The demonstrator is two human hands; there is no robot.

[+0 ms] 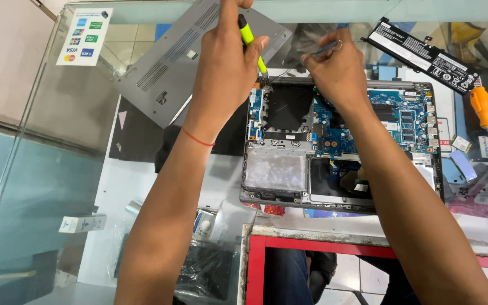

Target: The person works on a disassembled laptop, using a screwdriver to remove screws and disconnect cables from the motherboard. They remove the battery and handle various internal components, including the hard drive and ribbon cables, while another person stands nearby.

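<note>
Gripping a yellow screwdriver (248, 35) in the left hand (227, 62), fist clenched around the handle, tip pressing down at the far left corner of the open laptop (340, 147). Pinching something small and blurred with the right hand (334, 65), fingertips closed over the laptop's far edge; what it is, cannot tell. Lying bottom-up on the glass counter (40, 141), the laptop baring its blue board (402, 113) and black fan (289, 104). Leaning just left, the grey back cover (170, 68). Resting to the far right, a long black battery (425, 56) and an orange screwdriver (484, 113). Wearing a red thread (197, 137) on the left wrist.
</note>
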